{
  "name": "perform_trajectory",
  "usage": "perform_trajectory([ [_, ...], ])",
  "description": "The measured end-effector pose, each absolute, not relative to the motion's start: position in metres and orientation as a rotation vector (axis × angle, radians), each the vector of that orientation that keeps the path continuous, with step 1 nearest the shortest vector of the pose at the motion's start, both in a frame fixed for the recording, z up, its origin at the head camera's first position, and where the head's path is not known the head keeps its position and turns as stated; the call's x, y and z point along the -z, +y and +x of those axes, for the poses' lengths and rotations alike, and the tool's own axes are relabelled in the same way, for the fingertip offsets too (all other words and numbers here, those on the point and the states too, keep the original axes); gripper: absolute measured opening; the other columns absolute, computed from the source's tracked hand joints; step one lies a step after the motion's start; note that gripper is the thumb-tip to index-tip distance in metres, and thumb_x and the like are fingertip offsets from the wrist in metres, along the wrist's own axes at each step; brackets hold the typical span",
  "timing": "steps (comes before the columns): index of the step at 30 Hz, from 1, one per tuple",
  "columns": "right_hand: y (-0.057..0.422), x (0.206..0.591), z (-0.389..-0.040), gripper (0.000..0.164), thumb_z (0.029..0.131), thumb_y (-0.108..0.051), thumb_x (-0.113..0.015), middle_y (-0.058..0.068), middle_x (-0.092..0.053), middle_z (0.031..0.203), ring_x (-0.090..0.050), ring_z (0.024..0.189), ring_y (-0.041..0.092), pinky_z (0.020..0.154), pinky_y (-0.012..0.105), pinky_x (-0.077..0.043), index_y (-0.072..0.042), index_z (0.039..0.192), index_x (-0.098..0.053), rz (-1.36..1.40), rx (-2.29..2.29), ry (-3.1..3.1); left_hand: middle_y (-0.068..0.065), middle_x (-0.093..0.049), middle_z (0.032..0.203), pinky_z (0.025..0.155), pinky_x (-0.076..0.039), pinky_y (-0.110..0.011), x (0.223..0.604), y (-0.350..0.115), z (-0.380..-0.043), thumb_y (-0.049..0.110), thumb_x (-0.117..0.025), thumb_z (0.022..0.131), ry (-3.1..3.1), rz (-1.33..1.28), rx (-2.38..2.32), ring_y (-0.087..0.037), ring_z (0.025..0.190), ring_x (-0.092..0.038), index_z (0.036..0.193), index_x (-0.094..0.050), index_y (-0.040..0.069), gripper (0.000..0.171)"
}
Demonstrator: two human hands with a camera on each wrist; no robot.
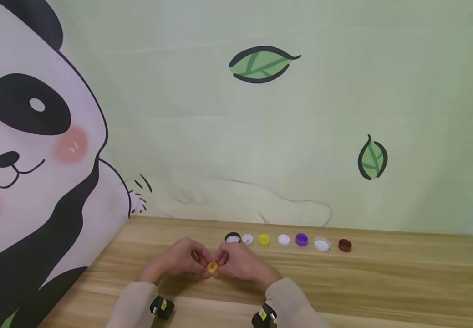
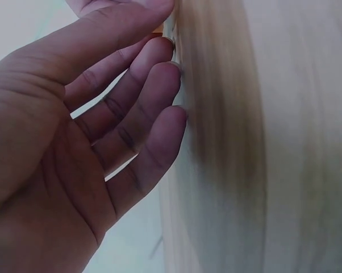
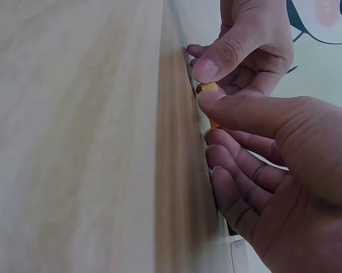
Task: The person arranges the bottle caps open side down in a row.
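A small orange-yellow bottle cap (image 1: 212,268) is held at the table between both hands, dark marks showing on its face. My left hand (image 1: 185,258) pinches its left side with thumb and fingers. From the other side my right hand (image 1: 238,262) grips it the same way. In the right wrist view the cap (image 3: 209,87) shows as a thin orange edge between the thumbs, close to the wood. The left wrist view shows the left hand (image 2: 97,114) with its other fingertips at the table surface; only a sliver of orange appears there.
Behind the hands runs a row of caps: black-rimmed (image 1: 232,238), white (image 1: 247,239), yellow (image 1: 263,239), another white (image 1: 283,240), purple (image 1: 301,239), a pale one (image 1: 322,244) and brown (image 1: 344,245). The wooden table (image 1: 404,278) meets a panda-printed backdrop (image 1: 187,136).
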State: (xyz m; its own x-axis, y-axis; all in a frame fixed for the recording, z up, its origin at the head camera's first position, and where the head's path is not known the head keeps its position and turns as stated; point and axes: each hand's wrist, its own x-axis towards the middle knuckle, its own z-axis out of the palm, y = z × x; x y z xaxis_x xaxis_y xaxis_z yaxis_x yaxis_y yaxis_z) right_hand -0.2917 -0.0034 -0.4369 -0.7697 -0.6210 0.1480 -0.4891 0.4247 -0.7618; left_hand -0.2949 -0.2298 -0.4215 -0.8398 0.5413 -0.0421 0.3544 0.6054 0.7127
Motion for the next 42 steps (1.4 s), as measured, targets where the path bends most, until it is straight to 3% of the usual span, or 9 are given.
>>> perform_trajectory([
  [24, -0.007, 0.434, -0.293, 0.023, 0.081, -0.003, -0.091, -0.004, -0.065, 0.081, -0.058, 0.076, 0.006, 0.074, 0.023, -0.051, -0.007, 0.094, -0.072, -0.956, 1.242, 2.514, 0.004, -0.073, 0.087, 0.074, -0.052, -0.029, 0.414, -0.234, -0.295, 0.009, -0.091, 0.083, 2.566, 0.694, -1.003, -0.016, 0.082, -0.064, 0.098, -0.079, 0.012, 0.02],
  [31, -0.001, 0.429, -0.297, 0.023, 0.083, -0.005, -0.089, -0.002, -0.07, 0.088, -0.063, 0.081, 0.008, 0.077, 0.025, -0.054, -0.005, 0.1, -0.073, -0.987, 1.302, 2.505, 0.002, -0.076, 0.096, 0.068, -0.055, -0.033, 0.415, -0.233, -0.3, 0.017, -0.086, 0.09, 2.615, 0.642, -1.111, -0.017, 0.081, -0.065, 0.106, -0.08, 0.01, 0.019],
  [38, 0.01, 0.429, -0.306, 0.017, 0.091, -0.004, -0.082, 0.0, -0.07, 0.092, -0.066, 0.087, 0.014, 0.08, 0.029, -0.056, 0.0, 0.104, -0.071, -0.981, 1.394, 2.597, -0.006, -0.076, 0.103, 0.083, -0.06, -0.042, 0.426, -0.221, -0.314, 0.015, -0.083, 0.093, 2.817, 0.616, -1.248, -0.023, 0.095, -0.072, 0.116, -0.076, 0.001, 0.028],
  [42, 0.014, 0.432, -0.314, 0.016, 0.094, -0.004, -0.079, 0.008, -0.071, 0.1, -0.068, 0.095, 0.025, 0.087, 0.04, -0.057, 0.002, 0.107, -0.071, -0.988, 1.411, 2.721, -0.014, -0.077, 0.11, 0.088, -0.06, -0.046, 0.433, -0.209, -0.321, 0.011, -0.086, 0.09, 2.848, 0.578, -1.326, -0.03, 0.101, -0.074, 0.121, -0.074, -0.003, 0.036],
])
